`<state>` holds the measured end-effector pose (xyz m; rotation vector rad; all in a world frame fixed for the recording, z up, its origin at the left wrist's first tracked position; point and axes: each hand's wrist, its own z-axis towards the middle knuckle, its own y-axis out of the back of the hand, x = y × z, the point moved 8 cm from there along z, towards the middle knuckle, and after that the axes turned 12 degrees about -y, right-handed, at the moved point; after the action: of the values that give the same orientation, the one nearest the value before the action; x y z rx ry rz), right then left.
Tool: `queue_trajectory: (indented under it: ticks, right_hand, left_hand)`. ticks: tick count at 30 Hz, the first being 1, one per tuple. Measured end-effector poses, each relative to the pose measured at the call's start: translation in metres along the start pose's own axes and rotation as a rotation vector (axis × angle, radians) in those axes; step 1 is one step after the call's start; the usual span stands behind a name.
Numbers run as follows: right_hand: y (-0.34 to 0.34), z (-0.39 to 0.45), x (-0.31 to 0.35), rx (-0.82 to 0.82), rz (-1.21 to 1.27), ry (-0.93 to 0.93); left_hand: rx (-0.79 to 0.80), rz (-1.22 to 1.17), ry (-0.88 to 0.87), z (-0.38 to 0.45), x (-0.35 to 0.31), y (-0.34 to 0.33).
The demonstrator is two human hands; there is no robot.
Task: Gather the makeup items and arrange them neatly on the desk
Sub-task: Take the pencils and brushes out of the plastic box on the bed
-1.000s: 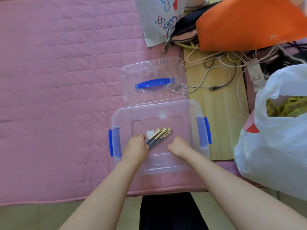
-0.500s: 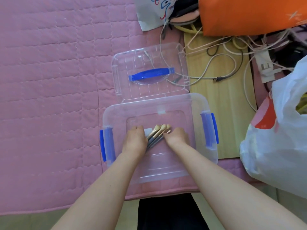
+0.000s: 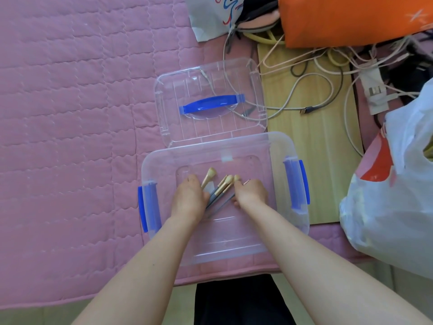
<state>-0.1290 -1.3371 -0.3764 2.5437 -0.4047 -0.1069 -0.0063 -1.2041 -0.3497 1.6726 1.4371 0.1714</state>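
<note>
In the lower centre of the frame, a small bundle of makeup brushes with grey handles, gold ferrules and pale tan bristle heads (image 3: 221, 190) lies inside a clear rectangular plastic storage box with blue side latches (image 3: 262, 146), directly between the two hands. The left hand (image 3: 188, 199) sits just to the left of the bundle, its fingers curled round the grey handle ends, and one brush (image 3: 208, 177) splays away from the others beside its fingertips. The right hand (image 3: 251, 193) is just to the right, fingers bent and touching the bundle near the bristle heads; whether it actually pinches a brush cannot be told. The brushes run diagonally, handles toward the lower left and bristle heads pointing to the upper right of the frame, the splayed one angled more steeply upward. Just above the box lies its clear plastic lid with a blue carry handle (image 3: 210, 104), on a pink quilted mat (image 3: 70, 113).
</note>
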Motion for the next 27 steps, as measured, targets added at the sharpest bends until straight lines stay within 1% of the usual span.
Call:
queue_trajectory:
  ticks: [3,6,9,11,16,22,27]
  right_hand:
    - [-0.001,0.003,-0.005,0.047,0.18,-0.048]
    - [0.0,0.001,-0.011,0.076,0.331,-0.116]
    - [-0.012,-0.004,-0.012,0.199,0.427,-0.173]
    - [-0.016,-0.006,-0.009,0.218,0.385,-0.157]
    - [-0.011,-0.005,-0.001,0.095,0.281,-0.082]
    - [-0.007,-0.015,0.018,-0.05,-0.037,0.123]
    - [-0.005,-0.018,0.018,-0.113,-0.043,0.134]
  left_hand:
    - [-0.021,-0.071,0.038,-0.001,0.002,0.0]
    - [-0.038,-0.061,0.059,-0.001,0.003,-0.002]
    - [-0.021,-0.124,0.073,0.0,0.002,-0.005]
    - [-0.002,-0.116,0.054,0.001,0.001,-0.007]
    - [-0.002,-0.117,0.036,0.003,0.002,-0.007]
    - [-0.008,-0.135,0.013,0.005,0.0,-0.007]
    - [0.001,-0.118,0.029,0.007,0.002,-0.008]
